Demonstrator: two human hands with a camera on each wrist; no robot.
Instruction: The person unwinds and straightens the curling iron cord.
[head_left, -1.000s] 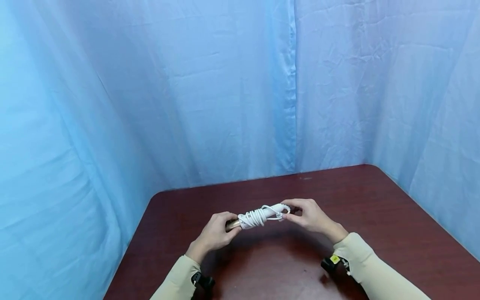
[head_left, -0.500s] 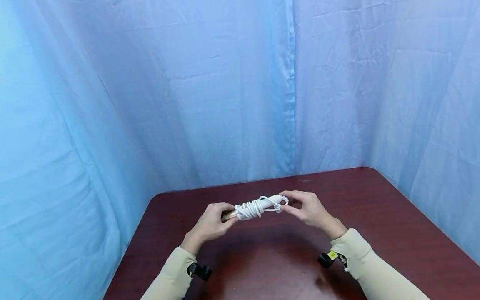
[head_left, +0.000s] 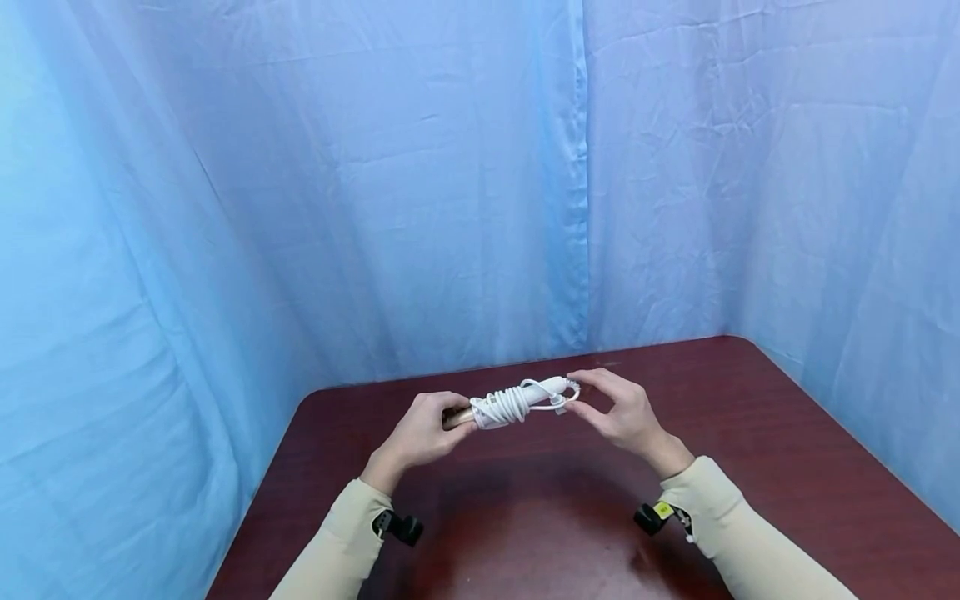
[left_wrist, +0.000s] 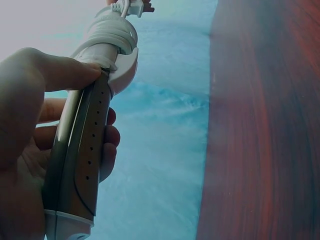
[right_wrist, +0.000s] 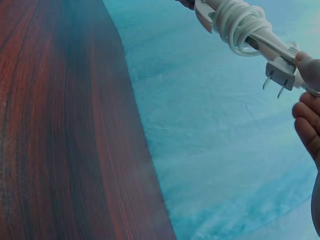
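Head view: left hand (head_left: 420, 433) grips curling iron's (head_left: 517, 402) barrel, right hand's (head_left: 622, 412) fingertips pinch the wrapped cord's plug (right_wrist: 280, 75) end, whole tool now lifted higher above the tabletop's (head_left: 750, 433) far edge, so wrap looks finished.

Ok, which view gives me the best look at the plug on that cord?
The right wrist view: the plug shows both prongs clearly, beside the right hand. The head view shows only a small white blur at the cord's end. The left wrist view catches it tiny at the top edge.
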